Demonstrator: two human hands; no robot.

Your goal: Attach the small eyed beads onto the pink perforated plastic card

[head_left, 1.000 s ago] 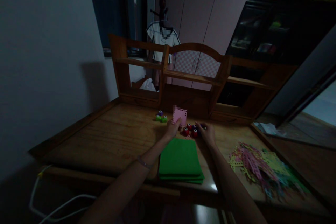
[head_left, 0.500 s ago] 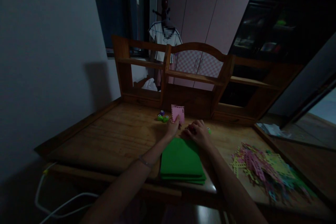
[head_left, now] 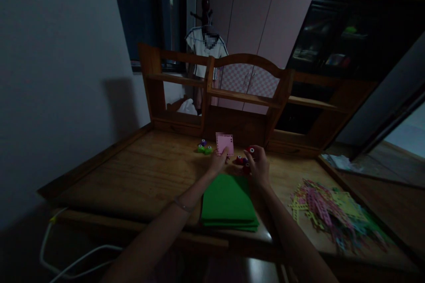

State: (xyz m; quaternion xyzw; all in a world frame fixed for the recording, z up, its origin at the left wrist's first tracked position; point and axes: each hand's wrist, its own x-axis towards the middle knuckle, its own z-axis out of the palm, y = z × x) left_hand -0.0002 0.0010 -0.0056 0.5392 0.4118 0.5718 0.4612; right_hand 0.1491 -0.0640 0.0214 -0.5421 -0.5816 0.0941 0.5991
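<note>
A dim room, seen from above a wooden desk (head_left: 139, 177) with a shelf unit (head_left: 245, 97) rising along its far edge. Two bare arms reach forward from the bottom of the view.

The left hand (head_left: 217, 163) pinches the lower edge of a small pink paper square (head_left: 225, 143) between thumb and fingers and holds it upright, just above the desk. Small holes run along the paper's edges.

The right hand (head_left: 259, 167) is just to the right of it, fingers curled around a small red punch (head_left: 251, 150) that it holds raised off the desk at fingertip level. Below that hand's fingers, two or three more red punches (head_left: 239, 159) sit on the desk, close together.

To the left of the pink paper, a little cluster of green punches (head_left: 203, 148) rests on the desk, near the shelf unit.

Directly in front of both hands, towards the viewer, lies a neat stack of green sheets (head_left: 228, 201). Well off to the right, a loose heap of coloured paper strips (head_left: 332, 214) in pink, yellow and green spreads over the desk.

A white cable (head_left: 63, 265) hangs below the desk's near left corner.
</note>
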